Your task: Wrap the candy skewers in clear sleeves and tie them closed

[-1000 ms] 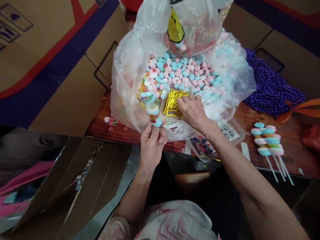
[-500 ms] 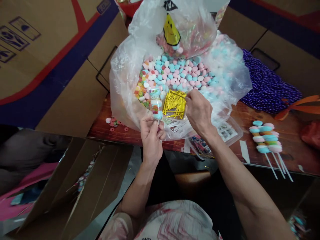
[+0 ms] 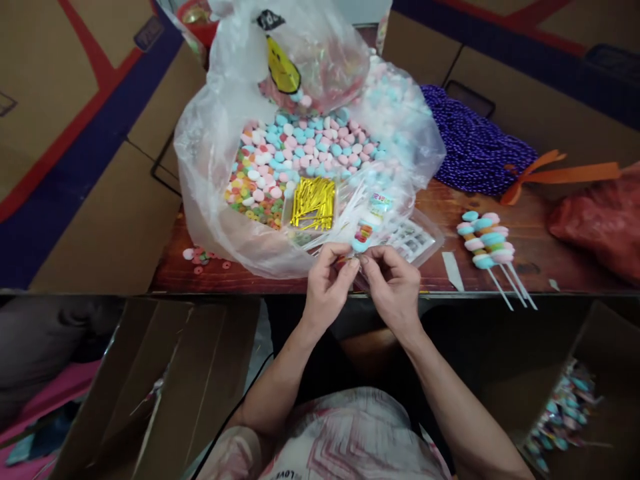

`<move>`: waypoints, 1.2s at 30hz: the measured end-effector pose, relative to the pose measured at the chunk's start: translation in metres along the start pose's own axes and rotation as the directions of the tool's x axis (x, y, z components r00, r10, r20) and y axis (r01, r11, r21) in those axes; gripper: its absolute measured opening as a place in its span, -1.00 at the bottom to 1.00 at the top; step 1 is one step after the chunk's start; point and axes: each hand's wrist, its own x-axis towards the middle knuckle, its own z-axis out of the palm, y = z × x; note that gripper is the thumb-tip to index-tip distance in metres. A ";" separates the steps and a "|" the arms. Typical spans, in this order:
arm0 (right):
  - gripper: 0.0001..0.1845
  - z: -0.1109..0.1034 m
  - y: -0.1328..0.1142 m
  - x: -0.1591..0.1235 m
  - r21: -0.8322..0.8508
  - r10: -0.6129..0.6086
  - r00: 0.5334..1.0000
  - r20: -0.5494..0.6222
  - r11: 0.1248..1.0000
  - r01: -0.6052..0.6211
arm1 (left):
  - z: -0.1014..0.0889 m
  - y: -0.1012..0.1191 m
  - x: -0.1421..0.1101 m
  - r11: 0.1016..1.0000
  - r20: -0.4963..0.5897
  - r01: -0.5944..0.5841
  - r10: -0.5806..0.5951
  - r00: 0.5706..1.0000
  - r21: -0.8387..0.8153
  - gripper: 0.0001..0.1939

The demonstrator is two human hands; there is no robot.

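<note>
My left hand (image 3: 327,283) and my right hand (image 3: 393,283) meet at the table's front edge, fingertips pinched together at the bottom end of a wrapped candy skewer (image 3: 369,223) that points up and away from me. Both hands are closed on its neck; a thin tie may be between the fingers, too small to tell. Just beyond lies a pack of gold twist ties (image 3: 313,202) at the mouth of a big clear plastic bag (image 3: 210,167) full of pink, blue and white candies (image 3: 310,143).
Bare candy skewers (image 3: 485,240) lie on the wooden table (image 3: 540,257) to the right, near purple beads (image 3: 475,143), an orange ribbon (image 3: 560,175) and a red bag (image 3: 600,220). Open cardboard boxes (image 3: 165,373) stand below the table edge on both sides. Loose small candies (image 3: 200,255) lie at left.
My right hand left the gold ties and came down to join the left hand at the skewer's end. The wrapped skewer shifted right, and the view moved left.
</note>
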 end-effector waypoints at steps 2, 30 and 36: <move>-0.79 -0.008 0.002 -0.005 -0.011 0.002 0.999 -0.032 1.000 -0.002 | 0.009 -0.005 -0.002 0.995 0.021 -0.072 0.070 0.997 0.071 -0.79; -0.78 -0.082 0.010 -0.043 -0.043 0.071 0.997 0.039 0.997 -0.069 | 0.044 -0.021 -0.028 0.976 0.308 0.216 -0.218 0.926 0.044 -0.74; -0.80 -0.088 0.021 -0.047 -0.332 -0.369 0.930 0.004 0.876 0.349 | 0.056 -0.008 -0.018 0.808 0.278 0.573 -0.524 0.805 -0.135 -0.79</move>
